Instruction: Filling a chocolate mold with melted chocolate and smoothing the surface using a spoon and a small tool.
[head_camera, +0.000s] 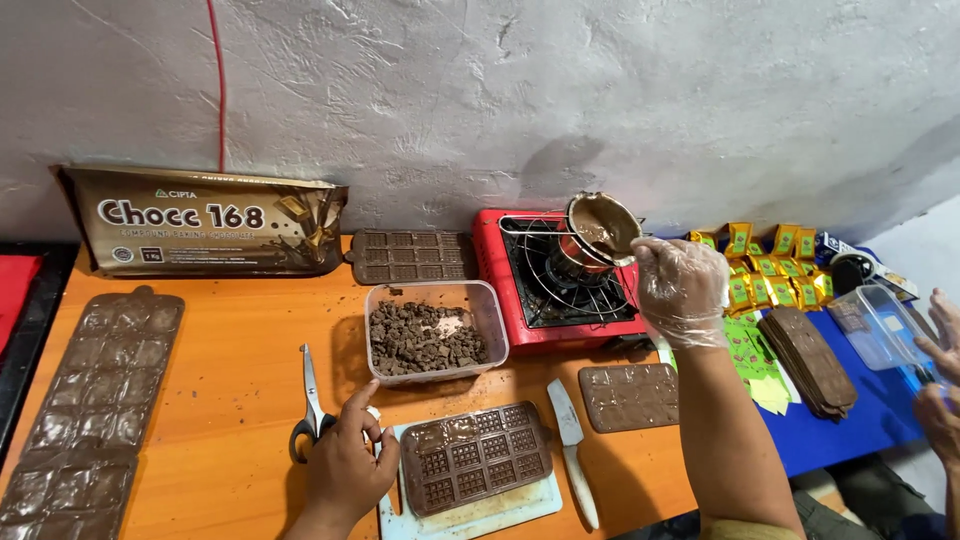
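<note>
Head-camera view over an orange worktable (230, 390): a small metal pot (603, 225) smeared with melted chocolate sits tilted above the wire grate of a red portable gas stove (560, 280) by the grey wall. The right hand (682, 290), in a clear plastic glove, reaches up from the table's near edge with its fingers curled shut around the pot's handle. The left hand (347, 462) lies bare on the table beside a brown chocolate mould (476, 457), partly filled, on a white cutting board (470, 510); its index finger points out and the others are loosely bent, holding nothing. Scissors (309, 410) lie just left of that hand, a knife (571, 450) right of the mould. A clear tub of chocolate chunks (432, 332) stands before the stove.
</note>
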